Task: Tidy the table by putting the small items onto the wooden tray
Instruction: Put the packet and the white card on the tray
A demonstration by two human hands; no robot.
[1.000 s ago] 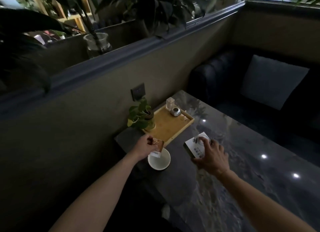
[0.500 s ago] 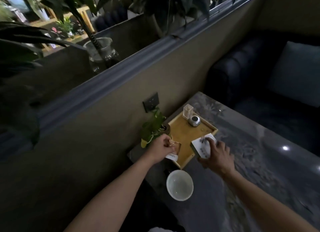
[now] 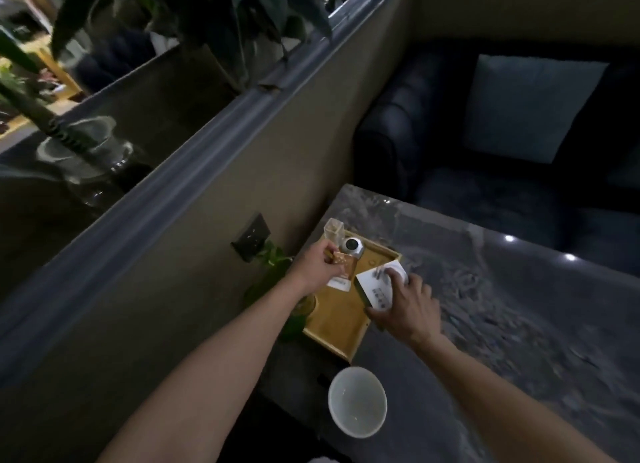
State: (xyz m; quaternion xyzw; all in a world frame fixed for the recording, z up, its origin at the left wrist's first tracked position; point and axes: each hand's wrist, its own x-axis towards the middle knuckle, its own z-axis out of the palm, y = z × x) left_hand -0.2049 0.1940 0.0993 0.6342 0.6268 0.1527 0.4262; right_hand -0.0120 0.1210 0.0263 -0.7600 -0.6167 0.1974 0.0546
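Tabletop (image 3: 519,324), dark marble, runs under & to the right of both hands. Wooden tray (image 3: 341,327) sits directly below the hands, w/ a leafy plant (image 3: 273,272) just left of the left wrist. White bowl (image 3: 357,401) is off the tray, near side, between the two forearms, touching neither. White box (image 3: 375,288) is tilted in the right hand (image 3: 405,310), fingers curled round its edges, over the tray's right rim. Left hand (image 3: 317,265) pinches a small brown packet (image 3: 341,268) over the tray's far part, just short of the little round jar (image 3: 352,246) & clear glass bottle (image 3: 333,229) already on it.

Step, prob.: placing both items. Next calls for lowering each onto bare wood, clear of the jar, then letting go; bowl left to fetch.
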